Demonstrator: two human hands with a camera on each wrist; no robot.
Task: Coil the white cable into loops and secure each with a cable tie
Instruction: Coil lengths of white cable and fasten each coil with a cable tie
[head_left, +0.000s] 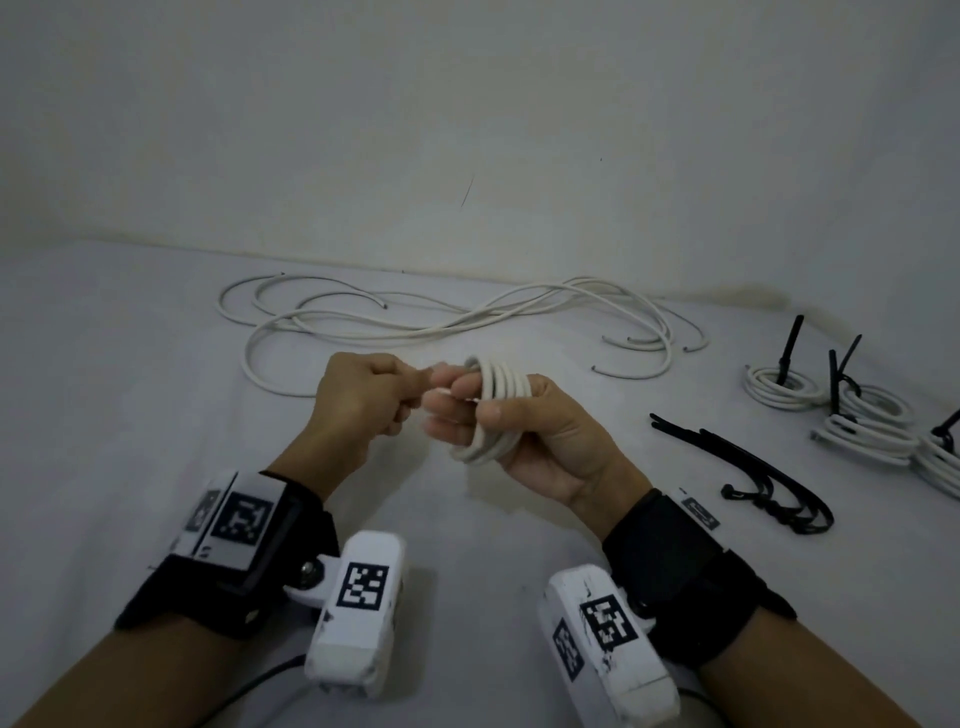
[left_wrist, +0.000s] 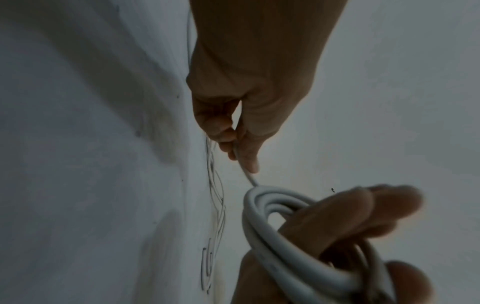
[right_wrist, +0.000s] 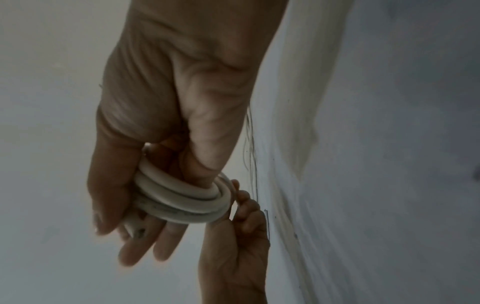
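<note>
A white cable is wound in several loops into a coil (head_left: 496, 387) round the fingers of my right hand (head_left: 462, 415), above the table's middle. The thumb presses on the loops. In the right wrist view the coil (right_wrist: 187, 197) sits round the fingers of the right hand (right_wrist: 135, 236). My left hand (head_left: 410, 387), just left of the coil, pinches the cable's free strand (left_wrist: 245, 168) between thumb and fingers. The left wrist view shows the left hand (left_wrist: 241, 156) holding that short strand, which runs down to the coil (left_wrist: 272, 226).
Several loose white cables (head_left: 441, 322) lie tangled along the back of the white table (head_left: 156, 415). A bundle of black cable ties (head_left: 753, 467) lies at the right. Further right sit tied coils (head_left: 862, 421) with black tie tails sticking up.
</note>
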